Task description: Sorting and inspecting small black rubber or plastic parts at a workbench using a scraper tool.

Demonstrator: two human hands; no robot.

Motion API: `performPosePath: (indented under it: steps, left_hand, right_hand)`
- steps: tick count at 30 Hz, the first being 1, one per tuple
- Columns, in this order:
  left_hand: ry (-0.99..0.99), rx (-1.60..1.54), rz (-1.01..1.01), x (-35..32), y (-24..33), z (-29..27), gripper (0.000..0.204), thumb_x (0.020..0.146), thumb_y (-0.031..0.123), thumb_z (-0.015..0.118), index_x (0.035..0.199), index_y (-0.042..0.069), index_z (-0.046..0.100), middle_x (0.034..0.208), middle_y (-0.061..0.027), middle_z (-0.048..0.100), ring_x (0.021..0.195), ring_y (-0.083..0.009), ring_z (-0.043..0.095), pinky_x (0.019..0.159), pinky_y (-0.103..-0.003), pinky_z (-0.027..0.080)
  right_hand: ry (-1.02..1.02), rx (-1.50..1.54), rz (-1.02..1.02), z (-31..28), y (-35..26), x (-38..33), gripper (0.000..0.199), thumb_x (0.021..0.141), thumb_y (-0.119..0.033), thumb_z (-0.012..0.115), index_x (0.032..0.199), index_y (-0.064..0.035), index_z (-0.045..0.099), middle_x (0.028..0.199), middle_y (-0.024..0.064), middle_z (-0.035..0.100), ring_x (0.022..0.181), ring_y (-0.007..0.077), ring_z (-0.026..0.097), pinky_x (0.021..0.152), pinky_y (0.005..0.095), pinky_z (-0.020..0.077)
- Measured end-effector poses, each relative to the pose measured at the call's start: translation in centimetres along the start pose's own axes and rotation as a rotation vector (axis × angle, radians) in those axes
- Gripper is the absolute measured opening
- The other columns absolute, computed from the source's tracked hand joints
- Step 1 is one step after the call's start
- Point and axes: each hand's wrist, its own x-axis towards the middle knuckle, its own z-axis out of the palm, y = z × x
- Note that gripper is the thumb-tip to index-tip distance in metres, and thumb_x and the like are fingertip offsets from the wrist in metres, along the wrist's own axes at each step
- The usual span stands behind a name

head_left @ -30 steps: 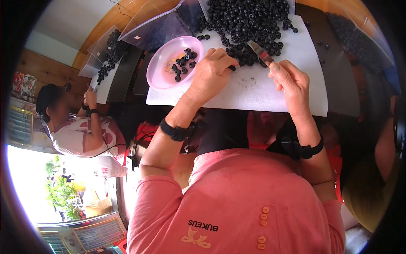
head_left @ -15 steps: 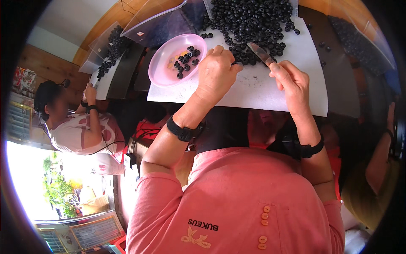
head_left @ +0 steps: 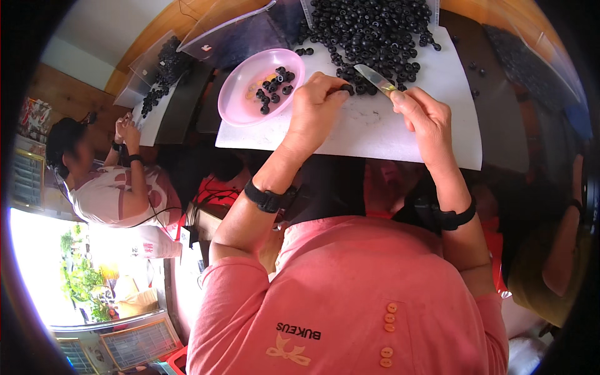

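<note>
Head view: left hand [head_left: 315,109] pinches a dark fruit [head_left: 347,89], right hand [head_left: 417,112] grips a knife [head_left: 374,78] (few pieces in the pink bowl [head_left: 240,103], the big pile [head_left: 375,31] uncut).

Wood-panel wall [head_left: 47,84] far left, w/ a curved wooden table edge [head_left: 134,59] beside it. Bright daylight pours in near left thru an opening [head_left: 44,262], green plants [head_left: 78,284] outside. Framed boards [head_left: 134,342] lean near left, by the floor.

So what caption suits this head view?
Left hand pinches a dark berry while right hand holds a small knife over a white board.
</note>
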Motion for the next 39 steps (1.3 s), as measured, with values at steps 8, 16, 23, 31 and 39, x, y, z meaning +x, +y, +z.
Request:
performPosePath:
  steps: [8,16,23,31,39]
  left_hand:
    - [-0.064,-0.725,-0.390,-1.5,2.3,-0.1,0.017,0.094,0.003,0.059,0.107,-0.006,0.065,0.083,-0.0067,0.064,0.067,-0.0104,0.057,0.055,-0.023,0.046]
    - [-0.053,-0.895,-0.394,-1.7,2.2,0.2,0.017,0.095,0.002,0.059,0.108,-0.008,0.061,0.088,-0.0149,0.067,0.069,-0.0162,0.061,0.056,-0.028,0.048]
    - [-0.030,-0.906,-0.441,-1.7,2.4,0.2,0.016,0.095,0.003,0.058,0.107,-0.008,0.061,0.088,-0.0149,0.067,0.069,-0.0164,0.060,0.057,-0.028,0.049]
    - [-0.034,-0.995,-0.406,-1.9,2.1,0.4,0.016,0.095,0.003,0.059,0.107,-0.007,0.062,0.088,-0.0151,0.067,0.069,-0.0179,0.061,0.057,-0.029,0.049]
    - [-0.047,-1.054,-0.443,-1.6,2.1,-0.1,0.013,0.096,0.004,0.058,0.103,-0.006,0.061,0.087,-0.0156,0.066,0.070,-0.0198,0.061,0.056,-0.030,0.048]
  right_hand:
    - [-0.013,-0.252,-0.023,0.4,-0.2,0.0,0.039,0.090,-0.034,0.068,0.068,-0.0025,0.061,0.051,-0.0007,0.038,0.050,0.0076,0.034,0.047,0.0284,0.0283]
    - [-0.029,-0.389,-0.105,0.4,-0.2,-0.1,0.039,0.089,-0.037,0.068,0.069,-0.0039,0.063,0.049,0.0027,0.040,0.047,0.0110,0.037,0.046,0.0306,0.0302]
    - [-0.056,-0.303,0.024,0.1,-0.7,0.2,0.041,0.089,-0.037,0.068,0.068,-0.0028,0.062,0.050,0.0010,0.037,0.049,0.0104,0.035,0.048,0.0297,0.0296]
    - [-0.052,-0.352,-0.037,0.1,-0.2,0.2,0.040,0.089,-0.038,0.067,0.069,-0.0036,0.064,0.050,0.0025,0.040,0.048,0.0118,0.038,0.048,0.0304,0.0313]
    - [-0.081,-0.398,-0.062,0.0,-0.5,0.2,0.038,0.090,-0.038,0.066,0.070,-0.0051,0.065,0.050,0.0041,0.042,0.047,0.0140,0.040,0.048,0.0315,0.0329]
